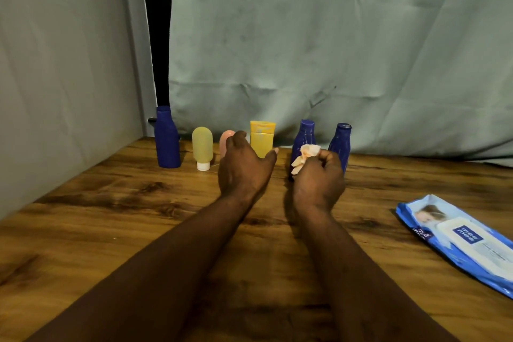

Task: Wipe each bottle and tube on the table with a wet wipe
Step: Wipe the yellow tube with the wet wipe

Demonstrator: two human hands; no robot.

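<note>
A row of containers stands at the back of the wooden table (pixel 111 219): a tall blue bottle (pixel 167 137), a yellow-green tube (pixel 202 147), a pink tube (pixel 225 141), a yellow tube (pixel 262 137) and two smaller blue bottles (pixel 304 136) (pixel 341 144). My left hand (pixel 243 166) is stretched out in front of the pink tube and partly hides it, thumb spread toward the yellow tube, holding nothing. My right hand (pixel 319 178) grips a crumpled wet wipe (pixel 305 155) just in front of the two smaller blue bottles.
A blue pack of wet wipes (pixel 460 239) lies flat near the table's right edge. Pale cloth hangs behind the table and along its left side, with a dark gap at the back left corner.
</note>
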